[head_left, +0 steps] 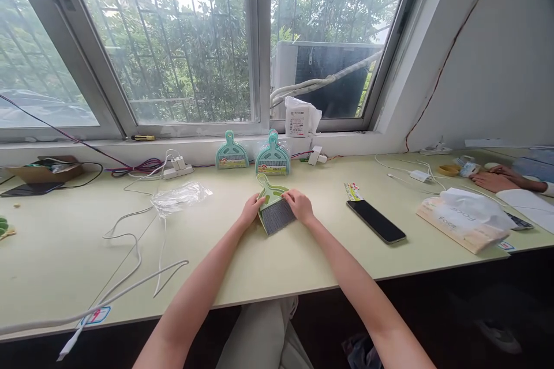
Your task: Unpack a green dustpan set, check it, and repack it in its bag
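From the head camera we see, at the centre of the frame, a small green plastic dustpan [269, 191] with a grey bristled brush [278, 216] lying flat on the smooth pale-green table [64, 242]. Our left hand [251, 209] curls loosely against its left edge; our right hand [298, 205] rests half-closed on the bristles' right side. A glossy black phone [375, 221] lies to the right.

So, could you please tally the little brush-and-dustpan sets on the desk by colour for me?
Light green set, held between left hand and right hand: 1
Teal set, unwrapped: 1
Teal set in clear wrap: 1
Total: 3
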`<action>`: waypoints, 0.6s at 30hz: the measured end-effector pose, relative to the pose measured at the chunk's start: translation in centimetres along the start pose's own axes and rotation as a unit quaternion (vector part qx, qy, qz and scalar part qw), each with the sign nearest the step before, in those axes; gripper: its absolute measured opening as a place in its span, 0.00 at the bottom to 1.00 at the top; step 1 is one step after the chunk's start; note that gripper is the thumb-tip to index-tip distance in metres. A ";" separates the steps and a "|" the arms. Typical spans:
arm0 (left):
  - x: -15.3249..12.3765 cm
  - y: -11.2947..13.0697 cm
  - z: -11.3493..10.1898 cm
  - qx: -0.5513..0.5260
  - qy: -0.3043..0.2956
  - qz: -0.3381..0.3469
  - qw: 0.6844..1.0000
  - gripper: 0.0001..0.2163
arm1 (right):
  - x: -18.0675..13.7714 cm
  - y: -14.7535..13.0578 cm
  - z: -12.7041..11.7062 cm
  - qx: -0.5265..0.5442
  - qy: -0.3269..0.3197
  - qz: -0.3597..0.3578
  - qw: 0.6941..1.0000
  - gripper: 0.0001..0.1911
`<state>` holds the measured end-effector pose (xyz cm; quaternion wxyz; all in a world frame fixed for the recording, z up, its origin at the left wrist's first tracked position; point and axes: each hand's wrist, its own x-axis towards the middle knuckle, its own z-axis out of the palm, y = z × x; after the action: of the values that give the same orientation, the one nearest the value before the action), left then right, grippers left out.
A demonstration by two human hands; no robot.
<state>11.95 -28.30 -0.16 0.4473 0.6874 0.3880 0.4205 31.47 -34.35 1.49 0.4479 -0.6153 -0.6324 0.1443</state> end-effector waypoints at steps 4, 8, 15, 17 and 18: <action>-0.8 0.3 1.2 0.078 -0.017 0.023 0.997 0.16 | -0.9 -1.5 1.4 -0.183 0.022 -0.074 0.980 0.15; -1.0 0.7 1.8 0.109 -0.049 0.054 0.991 0.18 | -0.7 -1.1 1.0 -0.242 -0.005 -0.065 0.968 0.17; -0.2 1.1 0.9 0.061 -0.088 0.067 0.992 0.21 | -0.1 -0.6 0.6 -0.167 -0.019 -0.039 0.985 0.19; 0.0 1.0 0.5 0.058 -0.086 0.060 0.993 0.20 | 0.1 -0.8 0.4 -0.060 -0.009 -0.026 0.998 0.18; 0.1 0.9 0.2 0.064 -0.080 0.055 0.993 0.19 | 0.3 -0.9 0.1 -0.001 -0.006 -0.014 1.000 0.18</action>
<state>12.34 -28.59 0.66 0.4080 0.7664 0.3390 0.3623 30.89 -34.20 2.18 0.4456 -0.6061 -0.6436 0.1411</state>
